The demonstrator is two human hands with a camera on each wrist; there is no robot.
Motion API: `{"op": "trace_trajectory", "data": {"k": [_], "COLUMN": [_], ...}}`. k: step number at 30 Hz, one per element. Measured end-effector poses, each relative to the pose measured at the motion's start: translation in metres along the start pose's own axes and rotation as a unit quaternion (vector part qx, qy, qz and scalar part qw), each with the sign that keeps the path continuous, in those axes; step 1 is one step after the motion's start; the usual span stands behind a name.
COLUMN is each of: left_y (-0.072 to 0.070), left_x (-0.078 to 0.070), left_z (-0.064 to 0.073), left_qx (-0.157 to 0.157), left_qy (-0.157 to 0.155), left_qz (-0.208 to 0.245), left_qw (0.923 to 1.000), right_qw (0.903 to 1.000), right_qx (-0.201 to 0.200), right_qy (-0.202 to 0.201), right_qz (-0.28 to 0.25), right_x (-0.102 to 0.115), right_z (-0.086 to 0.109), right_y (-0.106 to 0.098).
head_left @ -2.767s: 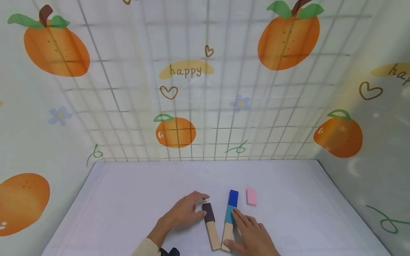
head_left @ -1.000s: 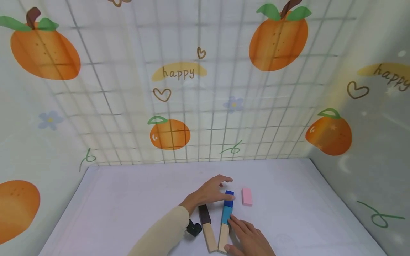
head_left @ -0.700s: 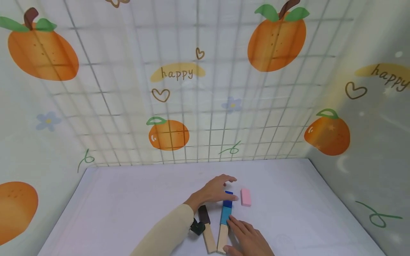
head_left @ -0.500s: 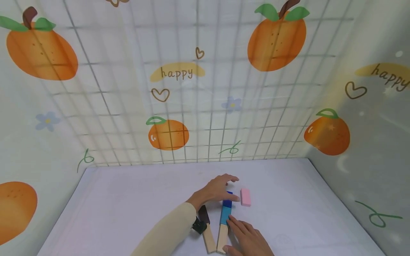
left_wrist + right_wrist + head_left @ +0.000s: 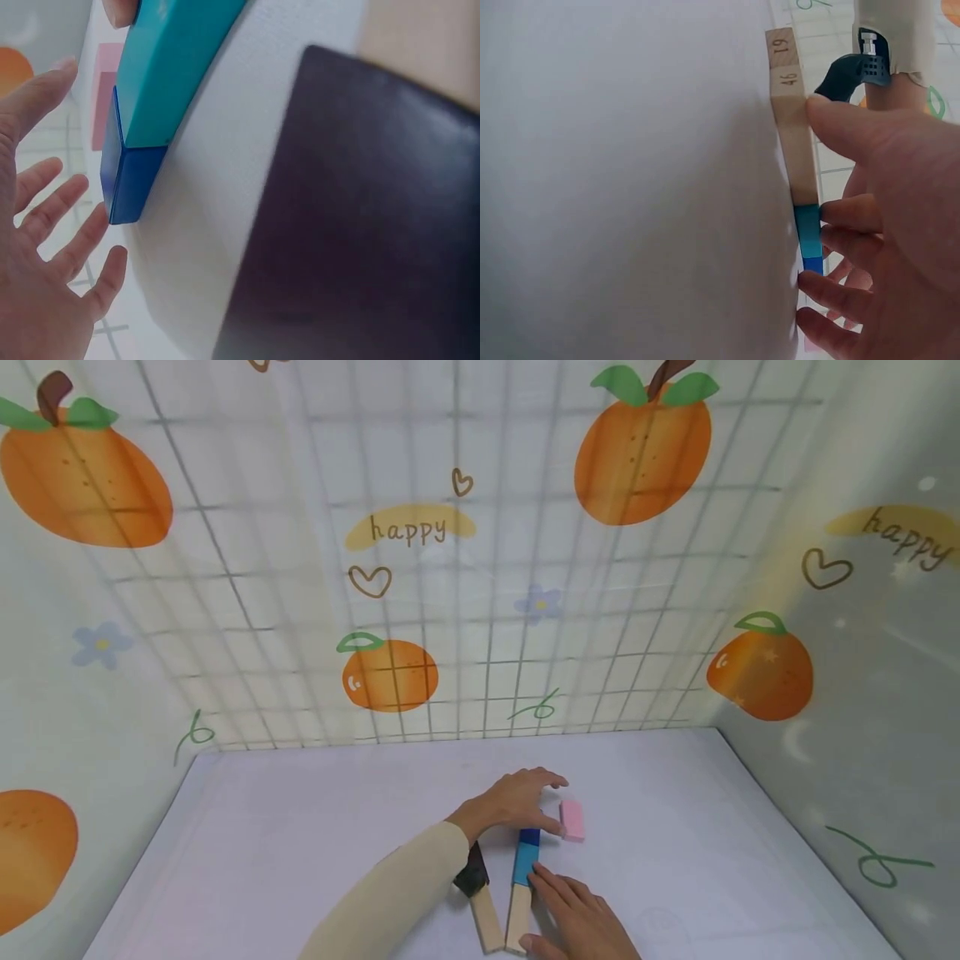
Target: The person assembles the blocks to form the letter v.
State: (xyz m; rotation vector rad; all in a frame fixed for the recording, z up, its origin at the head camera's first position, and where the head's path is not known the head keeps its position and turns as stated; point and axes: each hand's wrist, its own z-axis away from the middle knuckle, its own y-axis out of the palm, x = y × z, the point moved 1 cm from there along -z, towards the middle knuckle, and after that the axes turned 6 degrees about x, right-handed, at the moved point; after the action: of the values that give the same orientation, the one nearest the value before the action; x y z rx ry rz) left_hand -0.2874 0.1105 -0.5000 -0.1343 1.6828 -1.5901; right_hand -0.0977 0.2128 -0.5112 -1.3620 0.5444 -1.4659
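My left hand [image 5: 517, 800] reaches over the far end of the right-hand row with thumb and fingers spread, holding nothing. Its thumb tip is right at the left side of a pink block [image 5: 572, 821]. Partly hidden under it is a dark blue block [image 5: 529, 837], end to end with a turquoise block [image 5: 527, 864] and a plain wooden block [image 5: 518, 918]. My right hand [image 5: 588, 914] rests along that row, fingertips against the turquoise block's side and thumb at the wooden block. In the left wrist view, the fingers stand apart beyond the blue block [image 5: 135, 180].
To the left lies a second row: a dark brown block [image 5: 360, 210] and a wooden block [image 5: 488, 922], meeting the other row in a narrow V. The left sleeve [image 5: 397, 893] and a black wrist camera [image 5: 471, 872] overlap it. A patterned curtain [image 5: 480, 677] stands behind the white table [image 5: 300, 802].
My left hand has left the dark brown block, moving right and away over the blue block until its thumb came to the pink block. My right hand has stayed at the turquoise row.
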Motion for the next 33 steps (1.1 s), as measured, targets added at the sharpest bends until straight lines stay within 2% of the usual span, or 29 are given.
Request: {"op": "trace_trajectory", "data": {"k": [9,13,21,33], "left_y": [0.003,0.002,0.006,0.011], "left_x": [-0.006,-0.008,-0.012,-0.019], "left_z": [-0.008,-0.011,-0.016,-0.018], "left_qx": [0.013,0.02,0.029,0.028], "left_qy": [0.012,0.016,0.006,0.014], "left_qz": [-0.048,-0.079,-0.132,-0.135], "left_qw": [0.9987,0.9966,0.9908,0.9904], "right_qw": [0.9999,1.0,1.0,0.9999], "right_qx": [-0.014,-0.004,-0.002,0.0], "right_qy": [-0.005,0.005,0.005,0.014], "right_qz": [0.006,0.007,0.007,-0.001], "right_x": [0.0,0.001,-0.001,-0.001], "right_z": [0.002,0.001,0.001,0.0], "right_y": [0.0,-0.001,-0.001,0.0]}}
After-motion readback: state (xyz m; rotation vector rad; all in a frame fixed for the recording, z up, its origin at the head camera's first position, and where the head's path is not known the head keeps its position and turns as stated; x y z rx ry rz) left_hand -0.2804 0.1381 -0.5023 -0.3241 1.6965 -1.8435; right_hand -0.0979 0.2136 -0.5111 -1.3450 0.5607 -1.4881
